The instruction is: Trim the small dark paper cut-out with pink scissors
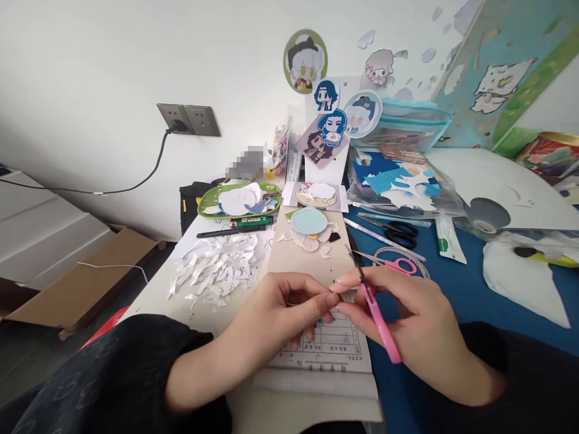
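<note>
Over an open printed booklet, my left hand is closed in a pinch at a small dark piece, mostly covered by the fingertips. My right hand holds pink-handled scissors seen edge-on, their dark blades pointing up and away. Its thumb and index fingertips meet the left fingertips at the same small piece. Just beyond lie paper cutouts, with a pale blue round one on top. White paper scraps are heaped to the left.
A green tray holds cutouts. Another pink-handled pair of scissors, black-handled scissors, a pen and a white tube lie on the right. Character cutouts stand at the back. A wall socket has a plugged-in cable.
</note>
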### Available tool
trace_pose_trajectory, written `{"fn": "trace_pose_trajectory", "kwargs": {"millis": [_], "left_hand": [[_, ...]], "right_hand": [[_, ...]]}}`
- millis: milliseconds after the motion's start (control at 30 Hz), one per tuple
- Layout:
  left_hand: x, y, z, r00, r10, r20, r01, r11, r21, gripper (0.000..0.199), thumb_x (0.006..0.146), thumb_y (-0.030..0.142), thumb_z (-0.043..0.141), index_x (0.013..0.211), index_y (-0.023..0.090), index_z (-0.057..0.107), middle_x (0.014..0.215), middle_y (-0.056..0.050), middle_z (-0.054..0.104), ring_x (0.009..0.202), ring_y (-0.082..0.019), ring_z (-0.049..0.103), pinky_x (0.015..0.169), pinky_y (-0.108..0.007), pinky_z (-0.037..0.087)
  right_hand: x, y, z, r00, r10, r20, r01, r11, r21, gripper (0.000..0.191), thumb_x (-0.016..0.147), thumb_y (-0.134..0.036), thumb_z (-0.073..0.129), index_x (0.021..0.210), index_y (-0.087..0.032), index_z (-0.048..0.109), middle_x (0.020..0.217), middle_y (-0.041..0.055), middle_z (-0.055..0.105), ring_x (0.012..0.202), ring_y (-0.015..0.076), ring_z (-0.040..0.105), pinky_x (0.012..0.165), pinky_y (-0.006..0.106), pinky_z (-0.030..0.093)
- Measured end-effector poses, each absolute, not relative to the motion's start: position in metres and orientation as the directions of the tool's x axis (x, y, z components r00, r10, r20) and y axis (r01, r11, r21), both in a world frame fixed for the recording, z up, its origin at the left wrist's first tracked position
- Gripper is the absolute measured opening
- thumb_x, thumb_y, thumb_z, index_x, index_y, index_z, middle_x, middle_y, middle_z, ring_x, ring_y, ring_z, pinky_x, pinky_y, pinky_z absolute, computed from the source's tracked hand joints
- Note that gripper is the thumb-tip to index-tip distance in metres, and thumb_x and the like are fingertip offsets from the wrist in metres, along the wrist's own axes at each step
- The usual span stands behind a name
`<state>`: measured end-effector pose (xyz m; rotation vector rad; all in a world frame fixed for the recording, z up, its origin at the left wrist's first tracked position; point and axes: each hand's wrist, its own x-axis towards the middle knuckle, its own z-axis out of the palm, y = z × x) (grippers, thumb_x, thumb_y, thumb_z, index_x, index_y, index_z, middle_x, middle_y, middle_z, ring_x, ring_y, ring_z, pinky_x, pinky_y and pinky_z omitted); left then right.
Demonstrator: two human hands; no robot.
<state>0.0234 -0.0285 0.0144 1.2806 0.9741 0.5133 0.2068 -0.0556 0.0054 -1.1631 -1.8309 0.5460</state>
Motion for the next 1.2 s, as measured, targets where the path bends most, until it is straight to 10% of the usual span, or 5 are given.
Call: {"fn": "trace_pose_trajectory", "kwargs": {"millis": [200, 500, 733, 967, 1200], "left_hand": [[0.019, -0.021, 0.017, 0.409, 0.912, 0.017, 0.225, -0.118, 0.967, 0.019, 0.079, 0.027, 0.067, 0.067, 0.015, 0.058, 0.064, 0.002, 0.059, 0.061, -0.009, 0.054, 0.057, -0.020, 0.043], [0.017, -0.017, 0.007, 0.681, 0.652, 0.333, 0.480, -0.741, 0.469, 0.017, 0.091, 0.022, 0.051, 0.099, 0.011, 0.061, 0.097, -0.009, 0.065, 0.091, -0.019, 0.059, 0.081, -0.032, 0.048], [0.022, -0.026, 0.001, 0.761, 0.611, 0.218, 0.529, -0.779, 0.337, 0.048, 0.092, 0.032, 0.051, 0.132, 0.008, 0.045, 0.137, -0.016, 0.052, 0.126, -0.024, 0.048, 0.105, -0.040, 0.040], [0.019, -0.036, 0.011, 0.719, 0.645, 0.259, 0.435, -0.709, 0.555, 0.025, 0.091, 0.024, 0.051, 0.114, 0.017, 0.057, 0.110, -0.003, 0.068, 0.101, -0.012, 0.063, 0.090, -0.020, 0.049], [0.032, -0.026, 0.003, 0.811, 0.545, 0.211, 0.452, -0.814, 0.365, 0.056, 0.089, 0.034, 0.054, 0.135, 0.004, 0.043, 0.142, -0.017, 0.046, 0.132, -0.025, 0.041, 0.111, -0.040, 0.033]], "right_hand": [[0.229, -0.043, 0.008, 0.128, 0.950, 0.285, 0.291, 0.239, -0.927, 0.015, 0.074, -0.020, 0.074, 0.086, -0.023, 0.067, 0.083, -0.0013, 0.071, 0.054, 0.0088, 0.059, 0.052, 0.017, 0.056], [0.241, -0.032, 0.000, 0.136, 0.965, 0.225, 0.122, 0.209, -0.970, 0.014, 0.076, -0.023, 0.074, 0.086, -0.022, 0.065, 0.086, -0.0012, 0.069, 0.051, 0.0061, 0.058, 0.050, 0.016, 0.056], [0.239, -0.034, 0.002, 0.090, 0.972, 0.218, 0.083, 0.210, -0.974, 0.013, 0.077, -0.019, 0.072, 0.086, -0.022, 0.064, 0.083, -0.0019, 0.068, 0.050, 0.0052, 0.056, 0.048, 0.015, 0.054], [0.239, -0.034, 0.000, 0.067, 0.976, 0.207, 0.072, 0.202, -0.977, 0.012, 0.078, -0.021, 0.072, 0.087, -0.022, 0.064, 0.086, -0.0023, 0.065, 0.051, 0.0047, 0.056, 0.047, 0.015, 0.054], [0.239, -0.032, -0.001, 0.061, 0.978, 0.200, 0.100, 0.193, -0.976, 0.014, 0.077, -0.021, 0.073, 0.089, -0.021, 0.064, 0.083, -0.0017, 0.066, 0.050, 0.0051, 0.057, 0.048, 0.015, 0.052]]}}
